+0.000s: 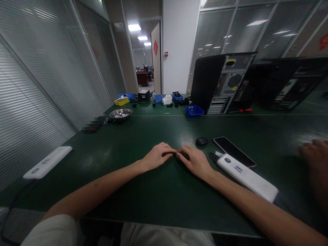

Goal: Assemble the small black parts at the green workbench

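Both of my hands meet low over the middle of the green table [143, 201]. My left hand [156, 155] is closed, its thumb and fingers pinching one end of a slim black pen-like object [185, 156]. From the other side, my right hand [196, 160] grips the same object, fingertips almost touching those of the left. Fingers cover much of it, so its exact kind is unclear. Just beyond my right hand lies a small rounded black case [202, 141]. A dark-screened phone [234, 150] and a white power bank [247, 177] with a plugged-in cable lie beside my right forearm.
Another person's blurred hand [316, 155] is at the right edge. Another white power bank [47, 163] lies far left. A metal bowl [121, 114], a blue bin [194, 110] and an opened computer tower [220, 83] stand toward the back, with several small parts and bins.
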Motion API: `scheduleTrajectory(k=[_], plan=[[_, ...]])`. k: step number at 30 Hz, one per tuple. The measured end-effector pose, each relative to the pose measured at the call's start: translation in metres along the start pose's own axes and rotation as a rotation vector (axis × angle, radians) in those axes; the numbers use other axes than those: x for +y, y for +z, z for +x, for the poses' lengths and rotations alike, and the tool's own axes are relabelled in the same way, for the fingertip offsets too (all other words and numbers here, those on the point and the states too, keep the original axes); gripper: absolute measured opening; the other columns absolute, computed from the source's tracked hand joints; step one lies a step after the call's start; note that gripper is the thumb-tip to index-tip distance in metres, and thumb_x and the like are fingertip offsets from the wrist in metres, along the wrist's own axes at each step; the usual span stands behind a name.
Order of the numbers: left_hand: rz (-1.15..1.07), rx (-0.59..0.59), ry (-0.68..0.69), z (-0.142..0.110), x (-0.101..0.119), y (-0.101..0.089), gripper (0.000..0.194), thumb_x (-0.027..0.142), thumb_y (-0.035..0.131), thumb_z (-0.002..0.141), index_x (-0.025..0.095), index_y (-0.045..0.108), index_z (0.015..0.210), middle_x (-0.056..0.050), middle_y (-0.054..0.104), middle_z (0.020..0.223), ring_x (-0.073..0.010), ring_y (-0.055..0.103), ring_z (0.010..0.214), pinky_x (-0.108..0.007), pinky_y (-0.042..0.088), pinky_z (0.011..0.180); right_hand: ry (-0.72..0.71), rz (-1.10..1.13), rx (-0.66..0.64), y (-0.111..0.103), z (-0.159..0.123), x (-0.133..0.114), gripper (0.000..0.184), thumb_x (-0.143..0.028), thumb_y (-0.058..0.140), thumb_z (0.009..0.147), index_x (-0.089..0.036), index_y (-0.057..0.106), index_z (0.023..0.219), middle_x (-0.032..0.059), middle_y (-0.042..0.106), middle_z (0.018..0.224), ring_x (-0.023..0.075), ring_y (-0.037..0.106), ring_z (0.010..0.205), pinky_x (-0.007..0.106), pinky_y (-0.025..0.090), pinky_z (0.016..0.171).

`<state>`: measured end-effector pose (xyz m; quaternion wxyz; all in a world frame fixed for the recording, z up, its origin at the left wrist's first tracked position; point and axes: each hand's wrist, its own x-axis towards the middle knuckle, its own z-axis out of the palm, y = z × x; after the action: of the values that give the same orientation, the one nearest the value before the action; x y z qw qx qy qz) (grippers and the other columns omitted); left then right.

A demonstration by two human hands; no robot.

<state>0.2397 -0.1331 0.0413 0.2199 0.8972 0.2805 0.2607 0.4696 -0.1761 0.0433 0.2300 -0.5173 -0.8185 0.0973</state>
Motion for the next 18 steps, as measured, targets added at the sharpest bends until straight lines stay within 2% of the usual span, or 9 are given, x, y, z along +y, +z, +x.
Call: scheduleTrajectory(k=[5, 9, 12, 18], plan=[[0.072, -0.032, -0.010, -0.0010, -0.0003, 0.0024, 0.041, 0.023, 0.050, 0.100, 0.032, 0.059, 0.138, -0.007, 0.062, 0.113, -0.0206, 0.056, 0.106, -0.037, 0.048, 0.093, 0.042, -0.066, 0.002, -0.0020, 0.0012, 0.0037, 0.024, -0.042, 0.049, 0.101, -0.026, 0.066, 0.106, 0.0020, 0.066, 0.104, 0.0166, 0.064, 0.086, 0.027, 0.043, 0.073], [0.080, -0.055, 0.006, -0.0005, 0.0003, 0.0031, 0.043, 0.021, 0.048, 0.100, 0.030, 0.056, 0.140, -0.007, 0.060, 0.114, -0.0208, 0.055, 0.106, -0.037, 0.047, 0.094, 0.055, -0.148, -0.019, -0.0023, 0.0006, 0.0040, 0.024, -0.042, 0.049, 0.100, -0.026, 0.066, 0.106, 0.0026, 0.065, 0.104, 0.0168, 0.064, 0.084, 0.026, 0.040, 0.067], [0.044, -0.030, -0.037, 0.0001, 0.0012, 0.0022, 0.046, 0.020, 0.052, 0.097, 0.028, 0.052, 0.142, -0.007, 0.061, 0.117, -0.0210, 0.056, 0.106, -0.038, 0.047, 0.094, 0.077, -0.189, -0.032, -0.0035, 0.0006, 0.0027, 0.025, -0.042, 0.049, 0.100, -0.026, 0.067, 0.106, 0.0033, 0.064, 0.103, 0.0168, 0.063, 0.082, 0.026, 0.037, 0.063], [0.008, -0.032, -0.084, -0.0005, 0.0028, -0.0011, 0.020, 0.021, 0.059, 0.093, 0.022, 0.067, 0.112, -0.006, 0.065, 0.111, -0.0218, 0.058, 0.104, -0.039, 0.049, 0.092, 0.130, -0.197, -0.020, -0.0043, 0.0016, 0.0020, 0.023, -0.042, 0.051, 0.099, -0.026, 0.068, 0.103, 0.0027, 0.064, 0.102, 0.0171, 0.064, 0.086, 0.026, 0.038, 0.065]])
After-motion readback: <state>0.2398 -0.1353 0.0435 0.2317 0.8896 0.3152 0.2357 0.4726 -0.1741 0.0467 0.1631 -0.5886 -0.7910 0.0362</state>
